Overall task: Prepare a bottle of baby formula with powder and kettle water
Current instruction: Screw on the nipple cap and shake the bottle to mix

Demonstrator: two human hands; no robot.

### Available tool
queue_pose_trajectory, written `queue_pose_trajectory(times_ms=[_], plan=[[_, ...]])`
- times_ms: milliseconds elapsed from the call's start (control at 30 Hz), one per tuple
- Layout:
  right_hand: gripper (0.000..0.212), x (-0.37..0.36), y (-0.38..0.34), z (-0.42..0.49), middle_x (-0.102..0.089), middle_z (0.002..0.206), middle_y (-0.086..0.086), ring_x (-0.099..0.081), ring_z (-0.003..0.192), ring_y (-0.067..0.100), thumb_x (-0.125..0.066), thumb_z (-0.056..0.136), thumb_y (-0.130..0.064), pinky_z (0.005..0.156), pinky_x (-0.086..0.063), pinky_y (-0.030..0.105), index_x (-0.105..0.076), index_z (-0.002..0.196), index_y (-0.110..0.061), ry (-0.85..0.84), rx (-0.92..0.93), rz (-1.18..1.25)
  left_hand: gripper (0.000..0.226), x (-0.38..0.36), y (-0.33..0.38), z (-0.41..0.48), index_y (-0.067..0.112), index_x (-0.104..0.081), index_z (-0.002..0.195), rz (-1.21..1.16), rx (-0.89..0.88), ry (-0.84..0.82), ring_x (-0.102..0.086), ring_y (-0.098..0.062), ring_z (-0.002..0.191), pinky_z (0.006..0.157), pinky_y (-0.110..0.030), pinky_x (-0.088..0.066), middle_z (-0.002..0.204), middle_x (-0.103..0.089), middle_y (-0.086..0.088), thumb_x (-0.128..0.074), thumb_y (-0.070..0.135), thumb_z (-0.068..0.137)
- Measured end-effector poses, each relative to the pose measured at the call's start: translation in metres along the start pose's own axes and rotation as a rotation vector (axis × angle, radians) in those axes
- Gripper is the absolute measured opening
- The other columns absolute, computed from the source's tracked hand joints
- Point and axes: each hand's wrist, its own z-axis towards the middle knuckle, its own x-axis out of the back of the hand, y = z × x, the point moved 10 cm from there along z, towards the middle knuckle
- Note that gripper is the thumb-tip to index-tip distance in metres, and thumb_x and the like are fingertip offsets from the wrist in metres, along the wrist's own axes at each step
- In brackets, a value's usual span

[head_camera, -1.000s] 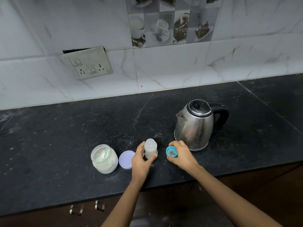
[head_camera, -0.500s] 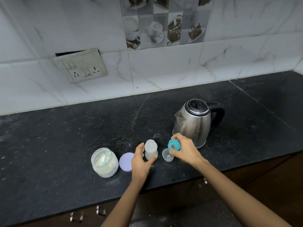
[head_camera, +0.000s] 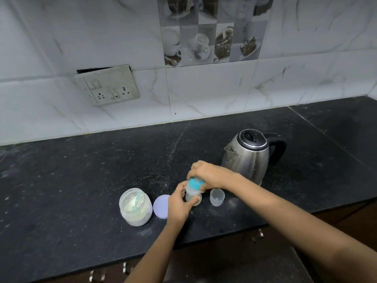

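Observation:
A small clear baby bottle (head_camera: 192, 195) stands on the black counter (head_camera: 81, 180), and my left hand (head_camera: 180, 205) grips its lower body. My right hand (head_camera: 210, 175) holds the teal nipple ring (head_camera: 195, 183) down on the bottle's neck. The bottle's clear cap (head_camera: 217, 197) stands alone just to the right. An open jar of pale powder (head_camera: 135, 206) with a green scoop inside sits to the left, its lilac lid (head_camera: 161, 205) lying flat beside it. A steel kettle (head_camera: 247, 155) with a black handle stands behind my right hand.
A white tiled wall with a loose socket plate (head_camera: 111, 86) rises behind the counter. The counter's front edge runs along dark cabinet fronts with metal handles (head_camera: 126, 268) below.
My right hand lifted the teal ring off the clear cap, carried it left and set it on top of the bottle. The left hand stayed on the bottle.

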Motion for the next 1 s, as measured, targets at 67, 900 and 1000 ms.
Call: queue_pose_trajectory(times_ms=[67, 900, 1000], plan=[[0.051, -0.005, -0.012, 0.01, -0.052, 0.116, 0.004, -0.043, 0.106, 0.021, -0.074, 0.074, -0.01, 0.086, -0.042, 0.033, -0.063, 0.122, -0.022, -0.07, 0.06, -0.074, 0.052, 0.0, -0.003, 0.002, 0.026, -0.053, 0.114, 0.02, 0.011, -0.007, -0.06, 0.003, 0.102, 0.087, -0.009, -0.043, 0.107, -0.064, 0.013, -0.079, 0.006, 0.073], [0.065, -0.016, 0.018, 0.01, -0.065, 0.069, 0.009, -0.062, 0.059, 0.022, -0.063, 0.071, -0.07, 0.051, -0.047, 0.028, -0.062, 0.076, -0.005, -0.123, -0.375, 0.11, 0.052, 0.0, -0.009, 0.004, 0.022, -0.057, 0.117, -0.059, 0.031, -0.026, -0.064, -0.004, 0.102, 0.086, -0.018, -0.049, 0.108, -0.069, 0.009, -0.077, 0.002, 0.073], [0.063, -0.028, 0.034, -0.01, -0.065, 0.057, 0.003, -0.061, 0.051, 0.017, -0.068, 0.068, -0.071, 0.053, -0.053, 0.025, -0.065, 0.07, -0.007, -0.385, -0.446, 0.202, 0.057, 0.0, -0.01, 0.005, 0.023, -0.055, 0.119, -0.061, 0.041, -0.035, -0.062, -0.001, 0.106, 0.093, -0.019, -0.047, 0.113, -0.066, 0.01, -0.079, 0.004, 0.072]])
